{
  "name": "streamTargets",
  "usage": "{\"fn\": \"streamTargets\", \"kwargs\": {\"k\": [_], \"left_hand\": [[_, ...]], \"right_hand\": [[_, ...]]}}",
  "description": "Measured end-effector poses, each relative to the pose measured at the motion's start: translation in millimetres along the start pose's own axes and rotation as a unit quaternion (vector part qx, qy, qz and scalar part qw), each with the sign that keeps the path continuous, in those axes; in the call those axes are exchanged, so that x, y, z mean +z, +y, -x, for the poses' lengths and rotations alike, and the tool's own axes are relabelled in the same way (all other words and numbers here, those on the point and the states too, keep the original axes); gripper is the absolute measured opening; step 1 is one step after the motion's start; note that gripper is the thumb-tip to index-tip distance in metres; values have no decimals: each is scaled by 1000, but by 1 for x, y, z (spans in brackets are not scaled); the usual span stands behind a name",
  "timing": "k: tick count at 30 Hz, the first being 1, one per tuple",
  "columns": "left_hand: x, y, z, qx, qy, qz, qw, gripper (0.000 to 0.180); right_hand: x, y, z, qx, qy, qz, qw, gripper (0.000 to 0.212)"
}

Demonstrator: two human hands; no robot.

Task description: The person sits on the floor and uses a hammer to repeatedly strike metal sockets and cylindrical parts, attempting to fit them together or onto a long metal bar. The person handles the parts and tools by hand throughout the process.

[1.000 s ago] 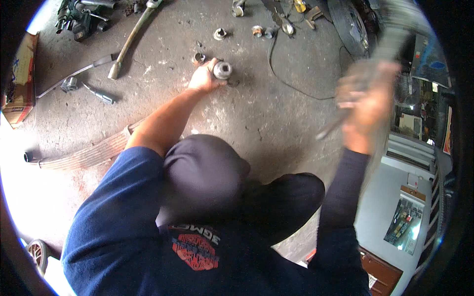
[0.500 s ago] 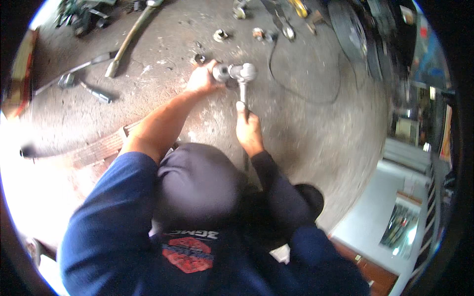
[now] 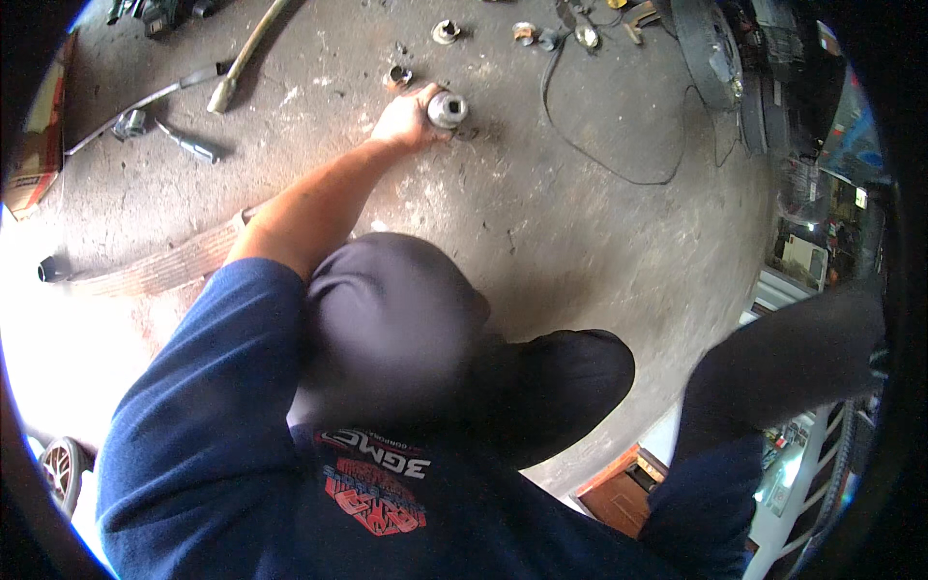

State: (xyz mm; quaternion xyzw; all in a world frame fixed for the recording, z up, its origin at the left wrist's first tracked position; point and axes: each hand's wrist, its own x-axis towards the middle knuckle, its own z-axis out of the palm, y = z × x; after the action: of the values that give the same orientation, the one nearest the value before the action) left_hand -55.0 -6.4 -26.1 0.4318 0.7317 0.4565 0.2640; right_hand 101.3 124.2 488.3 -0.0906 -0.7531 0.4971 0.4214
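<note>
My left hand [image 3: 404, 124] grips a silvery metal socket [image 3: 448, 110] from its left side. The socket stands upright, and a square hole shows in its top. Just beyond the hand, a small dark metal ring [image 3: 398, 77] lies on the concrete floor. My right arm, in a dark sleeve [image 3: 788, 358], stretches out to the right edge of the view. The right hand is out of sight, so what it holds cannot be seen.
Small metal parts [image 3: 446, 31] lie at the far side. A long bar [image 3: 244, 60] and a thin tool [image 3: 189, 143] are at far left. A black cord [image 3: 583, 158] curls on the right, near a tyre [image 3: 694, 48]. A ribbed strip [image 3: 164, 266] lies left.
The ratchet my right hand held on the socket is gone from view. My right arm has swung out to the right edge. My left hand has stayed on the socket.
</note>
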Motion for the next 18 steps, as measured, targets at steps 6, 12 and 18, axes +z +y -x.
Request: {"fn": "streamTargets", "kwargs": {"k": [6, 12, 18], "left_hand": [[2, 3, 0, -20, -29, -29, 999, 81], [0, 2, -4, -16, 9, -28, 999, 82], [2, 1, 5, -41, -23, -17, 999, 89]], "right_hand": [[99, 202, 253, 449, -53, 318, 833, 51], [44, 179, 225, 493, 40, 198, 846, 50], [38, 1, 15, 72, 32, -89, 993, 66]]}}
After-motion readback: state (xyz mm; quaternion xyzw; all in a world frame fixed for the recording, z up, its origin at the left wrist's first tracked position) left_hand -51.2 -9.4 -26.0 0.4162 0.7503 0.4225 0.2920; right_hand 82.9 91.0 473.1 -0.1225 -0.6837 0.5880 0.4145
